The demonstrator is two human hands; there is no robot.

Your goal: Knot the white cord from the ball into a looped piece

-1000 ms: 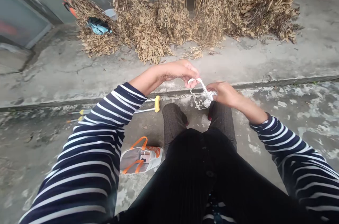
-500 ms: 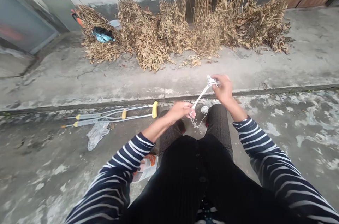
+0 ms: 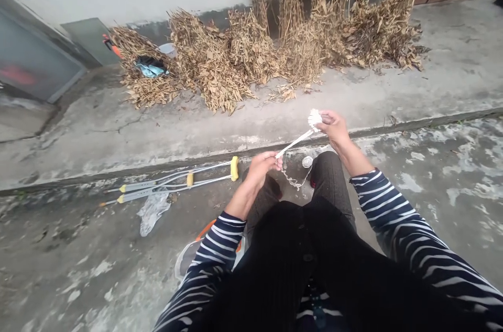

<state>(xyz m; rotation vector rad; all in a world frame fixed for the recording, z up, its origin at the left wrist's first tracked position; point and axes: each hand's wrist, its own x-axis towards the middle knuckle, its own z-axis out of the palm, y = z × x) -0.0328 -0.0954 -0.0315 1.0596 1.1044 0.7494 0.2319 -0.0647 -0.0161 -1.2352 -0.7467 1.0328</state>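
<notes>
A small bunched piece of white cord (image 3: pixel 314 118) is pinched in the fingers of my right hand (image 3: pixel 337 132). From it a doubled white strand (image 3: pixel 294 144) runs taut, down and leftward, to my left hand (image 3: pixel 262 168), whose fingers are closed on its lower end. Beneath my left hand hangs a thin, kinked white cord (image 3: pixel 293 182), curving across to a white ball of cord (image 3: pixel 307 162) on the ground between my feet. My fingers hide part of the bunch and the strand's end.
Yellow-padded crutches (image 3: pixel 212 170) and a clear plastic bag (image 3: pixel 152 211) lie on the ground at left. A partly hidden orange-and-white bag (image 3: pixel 208 228) is by my left arm. Beyond a low concrete step (image 3: pixel 243 138), dried plant bundles (image 3: pixel 220 59) line the wall.
The bunched piece is turned more toward me, and its strand slopes less steeply. My left hand has shifted slightly left in the picture. The camera view has tilted a little.
</notes>
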